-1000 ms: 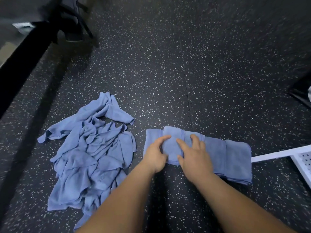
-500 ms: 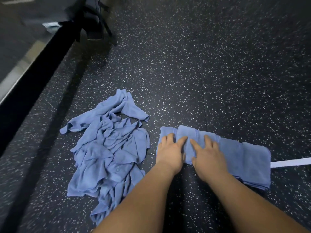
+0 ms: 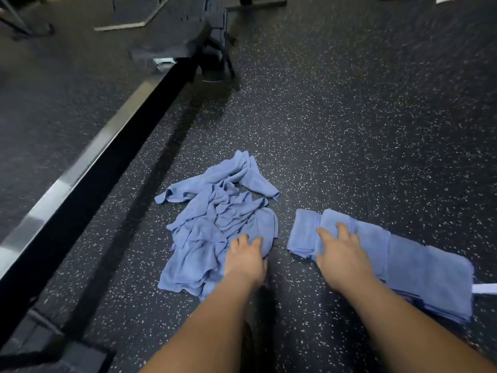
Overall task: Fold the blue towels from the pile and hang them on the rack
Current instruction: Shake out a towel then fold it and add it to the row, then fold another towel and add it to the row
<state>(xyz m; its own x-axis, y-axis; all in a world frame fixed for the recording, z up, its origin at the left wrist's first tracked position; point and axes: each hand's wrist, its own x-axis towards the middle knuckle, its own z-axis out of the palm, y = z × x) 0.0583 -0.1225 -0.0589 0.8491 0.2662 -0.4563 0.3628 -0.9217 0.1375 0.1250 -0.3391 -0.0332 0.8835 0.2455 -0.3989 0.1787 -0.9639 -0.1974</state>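
Observation:
A crumpled pile of blue towels (image 3: 215,224) lies on the speckled dark floor at centre. To its right, folded blue towels (image 3: 419,270) lie in an overlapping row. My left hand (image 3: 246,261) rests on the pile's near right edge, fingers reaching onto the cloth. My right hand (image 3: 341,254) lies flat on the leftmost folded towel (image 3: 304,232), fingers spread. A white bar of the rack (image 3: 485,288) pokes in at the right edge; the remainder of the rack is out of view.
A long black and silver rail (image 3: 88,168) runs diagonally along the left. A dark chair base (image 3: 215,63) stands at the back. More furniture legs (image 3: 27,25) show at the top left. Speckled floor (image 3: 349,130) stretches beyond the towels.
My left hand has left the folded towel and moved left onto the crumpled pile. My right hand stays on the folded towel. The view has swung up and left.

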